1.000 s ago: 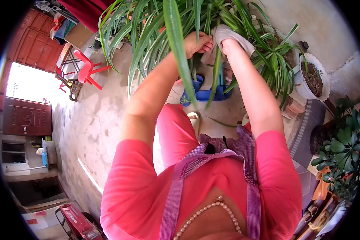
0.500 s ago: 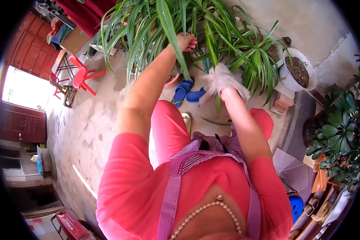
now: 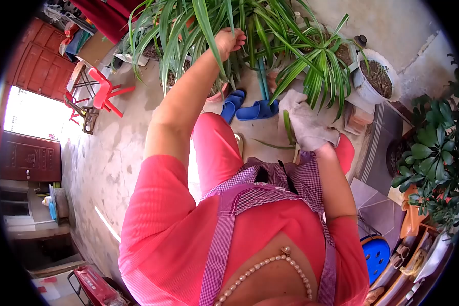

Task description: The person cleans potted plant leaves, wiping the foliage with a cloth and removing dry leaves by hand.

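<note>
White pot (image 3: 364, 85) holds dark soil (image 3: 377, 79), and to its left the cloth-covered right hand (image 3: 311, 125) touches a leaf (image 3: 287, 125) while the left hand (image 3: 230, 43) curls beside long leaves (image 3: 203, 24), both grips hidden.

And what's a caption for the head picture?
Bare left hand among long green leaves, gloved right hand near blue slippers.

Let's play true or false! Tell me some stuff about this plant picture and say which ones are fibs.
1. The left hand is bare. True.
2. The slippers are red. False: the slippers are blue.
3. Pale cloth covers the right hand. True.
4. The white pot has soil in it. True.
5. The left hand is touching the white pot. False: it is up by the long leaves, away from that pot.
</note>
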Motion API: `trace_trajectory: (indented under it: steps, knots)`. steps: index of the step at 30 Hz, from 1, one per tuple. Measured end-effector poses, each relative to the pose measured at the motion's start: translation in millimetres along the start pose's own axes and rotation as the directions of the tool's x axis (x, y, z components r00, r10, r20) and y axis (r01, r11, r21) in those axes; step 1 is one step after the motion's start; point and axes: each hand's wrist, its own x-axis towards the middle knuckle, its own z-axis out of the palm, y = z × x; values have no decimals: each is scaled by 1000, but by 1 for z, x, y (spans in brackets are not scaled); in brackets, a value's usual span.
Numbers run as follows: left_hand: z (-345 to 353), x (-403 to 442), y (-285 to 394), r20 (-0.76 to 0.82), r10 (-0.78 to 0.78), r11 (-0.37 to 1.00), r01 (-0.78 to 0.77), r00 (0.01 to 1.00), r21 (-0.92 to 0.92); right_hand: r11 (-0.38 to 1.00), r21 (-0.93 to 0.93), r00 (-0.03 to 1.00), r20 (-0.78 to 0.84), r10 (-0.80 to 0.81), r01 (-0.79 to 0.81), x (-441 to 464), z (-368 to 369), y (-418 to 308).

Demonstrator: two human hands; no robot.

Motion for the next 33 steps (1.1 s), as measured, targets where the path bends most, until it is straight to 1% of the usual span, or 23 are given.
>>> trace_trajectory:
  steps: [1, 2, 4, 5, 6, 8, 11, 13, 15, 16, 17, 18, 21, 22, 24, 25, 26, 28, 29, 30, 31, 32, 33]
  knots:
    - [-1, -2, 4, -19, -3, 1000, 3, 1000, 19, 999, 53, 1000, 4, 3, -3, 0, -5, 2]
    - [-2, -3, 8, -38, -7, 999, 8, 999, 40, 983, 182, 999, -8, 31, -29, 0, -10, 4]
    - [-7, -5, 13, -87, 8, 998, -2, 996, 66, 878, 472, 994, -29, 101, -76, 0, -16, 7]
    - [-11, -3, 13, -116, 27, 997, -19, 993, 70, 831, 552, 992, -44, 119, -75, 1, -20, 9]
    - [-14, 0, 13, -145, 47, 997, -36, 988, 74, 806, 589, 990, -60, 124, -65, 2, -25, 10]
    - [-24, 6, 8, -167, 75, 996, -64, 983, 68, 813, 582, 989, -98, 112, -34, 7, -31, 13]
    - [-25, 5, 8, -145, 118, 993, -120, 982, -6, 929, 365, 982, -189, 6, 65, 20, -35, 19]
    - [-21, 3, 9, -129, 133, 989, -140, 983, -44, 980, 62, 937, -310, -160, 187, 34, -32, 14]
    - [-16, 2, 11, -109, 106, 994, -105, 988, 13, 913, -340, 794, -477, -376, 228, 48, -24, -4]
    - [-14, 1, 13, -101, 92, 995, -88, 991, 40, 846, -522, 826, -428, -366, 104, 57, -20, -12]
    - [-12, -1, 14, -95, 78, 995, -71, 992, 66, 731, -683, 857, -384, -344, -13, 70, -17, -20]
    - [-4, -8, 18, -161, 106, 994, -106, 981, 10, 654, -754, 873, -359, -331, -62, 82, -12, -23]
    - [-2, -12, 29, -44, 46, 991, -51, 998, -121, 608, -784, 886, -364, -287, -125, 114, 1, -27]
    - [-6, 7, 21, 28, 50, 991, -46, 998, -127, 594, -792, 887, -367, -279, -141, 123, 3, -25]
    - [-5, 37, 13, 18, 48, 989, -44, 999, -144, 573, -801, 892, -375, -253, -174, 141, 8, -20]
    - [2, 28, 25, 15, 45, 987, -42, 999, -152, 566, -802, 892, -382, -242, -190, 150, 10, -13]
    - [9, 17, 35, -78, 29, 998, -33, 997, -50, 569, -797, 896, -385, -223, -201, 160, 11, -5]
    - [8, 31, 30, -27, 27, 984, -32, 999, -174, 626, -747, 903, -401, -156, -223, 178, 10, 15]
    - [7, 39, 28, -3, 30, 971, -29, 1000, -237, 693, -683, 911, -401, -94, -229, 186, 9, 24]
    - [7, 25, 37, -14, 13, 975, -16, 1000, -220, 802, -550, 920, -391, 2, -235, 191, 6, 33]
    - [4, 27, 35, 31, 23, 969, -15, 999, -248, 913, -315, 926, -349, 145, -261, 197, -3, 35]
    - [1, 28, 32, 76, 35, 961, -13, 997, -275, 947, -61, 911, -299, 285, -316, 203, -12, 38]
    - [-2, 29, 30, 120, 47, 953, -9, 992, -301, 908, 212, 878, -250, 408, -362, 208, -25, 35]
